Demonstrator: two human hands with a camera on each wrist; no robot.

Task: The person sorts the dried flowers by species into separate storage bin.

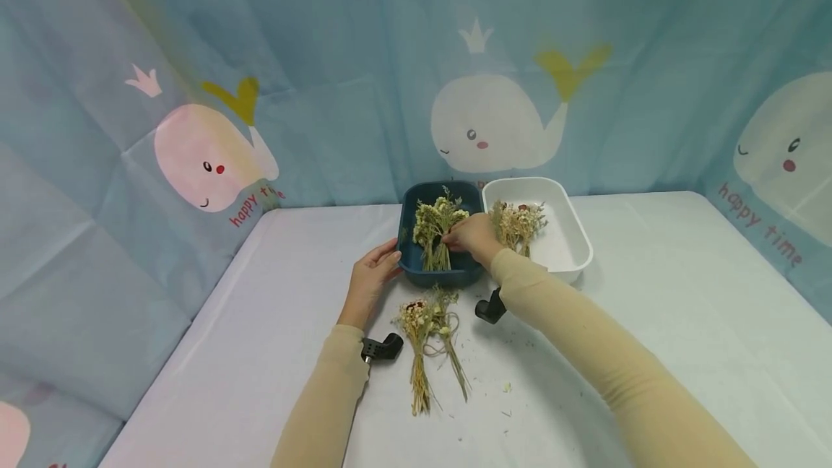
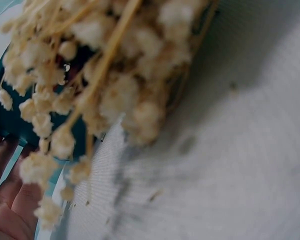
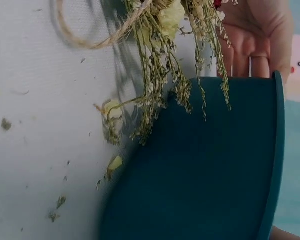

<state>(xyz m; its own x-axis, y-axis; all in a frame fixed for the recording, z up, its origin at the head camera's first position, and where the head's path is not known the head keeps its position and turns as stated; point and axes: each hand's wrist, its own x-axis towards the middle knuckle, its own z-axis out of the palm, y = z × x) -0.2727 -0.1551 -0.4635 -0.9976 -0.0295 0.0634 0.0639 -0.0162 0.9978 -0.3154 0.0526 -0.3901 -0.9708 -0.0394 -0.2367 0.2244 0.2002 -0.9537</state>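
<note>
In the head view my right hand (image 1: 476, 237) reaches into the dark teal basin (image 1: 442, 279). Its fingertips pinch the stems of a dried flower bunch (image 1: 448, 214) with pale yellow-green heads, one of the bunches lying in there. At the basin's left side rests my left hand (image 1: 372, 276), its fingers extended along the outer wall. The right wrist view shows that left hand (image 3: 250, 40) against the basin's end. Just in front of the basin, a cream dried bouquet (image 1: 417, 352) and a thinner green sprig bunch (image 1: 451, 356) lie on the table.
A white basin (image 1: 578, 237) adjoins the teal one on the right, holding dried flowers (image 1: 518, 226). Twine (image 3: 85, 42) loops beside the bunches on the table. Petal and leaf crumbs (image 1: 507, 386) are scattered nearby. A blue whale-print curtain (image 1: 338, 143) stands behind the white table.
</note>
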